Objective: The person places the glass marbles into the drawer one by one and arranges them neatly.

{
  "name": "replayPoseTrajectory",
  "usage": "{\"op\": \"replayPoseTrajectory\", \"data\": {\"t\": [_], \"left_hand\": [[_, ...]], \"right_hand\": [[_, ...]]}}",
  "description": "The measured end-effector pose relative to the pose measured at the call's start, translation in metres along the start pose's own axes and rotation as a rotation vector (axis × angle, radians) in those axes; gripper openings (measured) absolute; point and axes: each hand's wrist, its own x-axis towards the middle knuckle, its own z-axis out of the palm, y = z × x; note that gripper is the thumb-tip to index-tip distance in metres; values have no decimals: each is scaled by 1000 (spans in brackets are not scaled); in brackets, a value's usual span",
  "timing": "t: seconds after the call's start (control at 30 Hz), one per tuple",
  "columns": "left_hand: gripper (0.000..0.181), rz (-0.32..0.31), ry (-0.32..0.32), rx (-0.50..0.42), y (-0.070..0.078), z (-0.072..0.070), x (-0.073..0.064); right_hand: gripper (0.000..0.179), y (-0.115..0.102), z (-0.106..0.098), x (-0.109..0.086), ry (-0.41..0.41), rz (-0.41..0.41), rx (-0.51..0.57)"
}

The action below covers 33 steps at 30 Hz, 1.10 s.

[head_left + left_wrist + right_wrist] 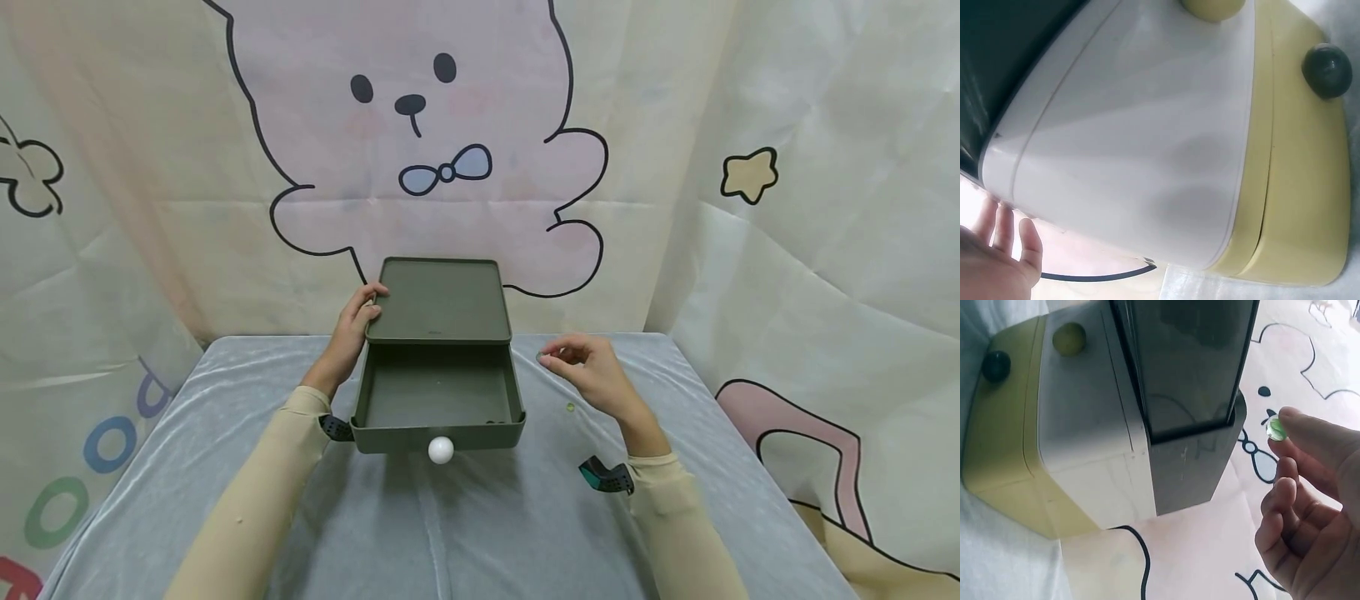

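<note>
A stacked drawer cabinet has a green top (442, 300), and its uppermost green drawer (435, 400) with a white round knob (441, 450) is pulled out. My left hand (352, 325) rests against the cabinet's left side, fingertips at the top edge; its fingers look fairly straight in the left wrist view. Off to the cabinet's right, my right hand (588, 371) pinches a clear marble with green inside (1275, 429) between thumb and index finger, the other fingers curled. Small dark marks (495, 422) show inside the drawer, near its front right corner.
A small yellow-green marble (570, 407) lies on the grey-blue cloth (480, 533) by my right wrist. Below the green drawer, the cabinet has a white drawer (1135, 137) and a yellow one (1304, 187). A printed curtain (675, 167) hangs behind the table.
</note>
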Motion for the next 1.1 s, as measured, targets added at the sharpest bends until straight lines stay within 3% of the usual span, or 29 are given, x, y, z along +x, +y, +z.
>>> {"op": "replayPoseTrajectory", "data": {"t": [0.23,0.53,1.1], "left_hand": [[37,-2,-8,3,3,0,-2],[35,-3,-11,11,0,0,-1],[36,-12,-9,-5,0,0,-1]], "right_hand": [[13,14,10,6,-24,-19,-20],[12,7,23,8,-67,-93,16],[13,0,48,12,-165,-61,20]]}}
